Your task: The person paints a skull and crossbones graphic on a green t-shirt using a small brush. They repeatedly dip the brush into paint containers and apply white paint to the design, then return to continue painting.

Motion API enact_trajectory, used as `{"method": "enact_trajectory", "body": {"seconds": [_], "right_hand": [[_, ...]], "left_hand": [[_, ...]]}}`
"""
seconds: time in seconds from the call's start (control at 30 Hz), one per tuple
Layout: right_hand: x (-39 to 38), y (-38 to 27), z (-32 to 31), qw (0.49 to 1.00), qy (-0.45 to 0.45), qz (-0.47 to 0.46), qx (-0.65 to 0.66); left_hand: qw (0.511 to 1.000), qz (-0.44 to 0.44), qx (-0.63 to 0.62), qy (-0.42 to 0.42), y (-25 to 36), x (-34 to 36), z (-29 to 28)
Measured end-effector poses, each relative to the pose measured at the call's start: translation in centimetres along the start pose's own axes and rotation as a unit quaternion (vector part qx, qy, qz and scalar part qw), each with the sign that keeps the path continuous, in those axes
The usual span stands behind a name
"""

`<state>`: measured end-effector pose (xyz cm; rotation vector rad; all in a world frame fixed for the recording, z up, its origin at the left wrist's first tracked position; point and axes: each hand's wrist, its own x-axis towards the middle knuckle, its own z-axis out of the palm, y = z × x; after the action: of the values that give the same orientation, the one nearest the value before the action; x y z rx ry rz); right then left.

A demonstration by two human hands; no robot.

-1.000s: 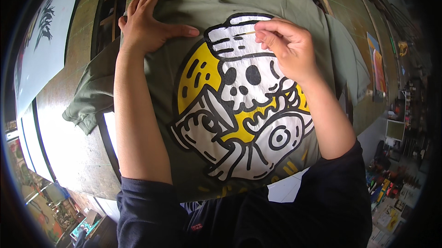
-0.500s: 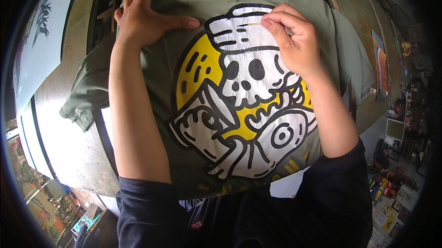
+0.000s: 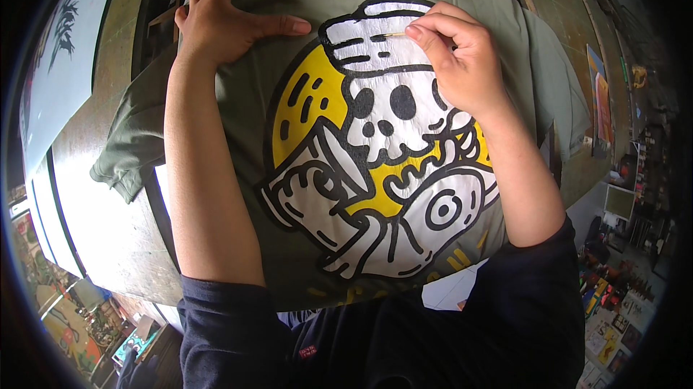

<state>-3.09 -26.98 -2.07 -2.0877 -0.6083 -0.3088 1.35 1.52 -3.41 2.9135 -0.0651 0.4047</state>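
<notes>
An olive green T-shirt [image 3: 238,136] lies spread under my hands, printed with a cartoon skull [image 3: 393,122] in white, black and yellow. My left hand [image 3: 220,24] rests on the shirt to the upper left of the print, fingers spread, thumb pointing toward the print. Between the thumb and forefinger of my right hand [image 3: 455,57] is a thin pale stick [image 3: 397,35]; its dark tip is at the black dashes on the white shape above the skull. I cannot tell whether the tip touches the print.
The shirt lies on a worn board [image 3: 595,172] with green grid lines and dark gaps between panels. A white sheet [image 3: 54,79] with a dark plant design is at the left. Colourful flat pieces [image 3: 598,97] stand at the right. Cluttered supplies [image 3: 606,309] show beyond the edges.
The shirt and both hands appear somewhat higher in the picture. My right hand keeps its pinch on the stick at the white upper shape; my left hand remains spread on the fabric.
</notes>
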Motion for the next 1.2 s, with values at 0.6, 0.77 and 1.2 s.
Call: {"method": "enact_trajectory", "body": {"seconds": [0.6, 0.77, 1.2], "right_hand": [[0.06, 0.17, -0.31, 1.0, 0.004, -0.005, 0.014], [0.02, 0.05, -0.09, 1.0, 0.001, 0.001, 0.02], [-0.01, -0.08, -0.06, 0.999, -0.008, 0.02, 0.039]], "left_hand": [[1.0, 0.0, -0.001, 0.001, 0.01, 0.05, -0.16], [1.0, 0.007, -0.004, 0.001, 0.21, -0.03, -0.37], [1.0, 0.006, 0.005, -0.003, 0.0, 0.0, -0.4]]}}
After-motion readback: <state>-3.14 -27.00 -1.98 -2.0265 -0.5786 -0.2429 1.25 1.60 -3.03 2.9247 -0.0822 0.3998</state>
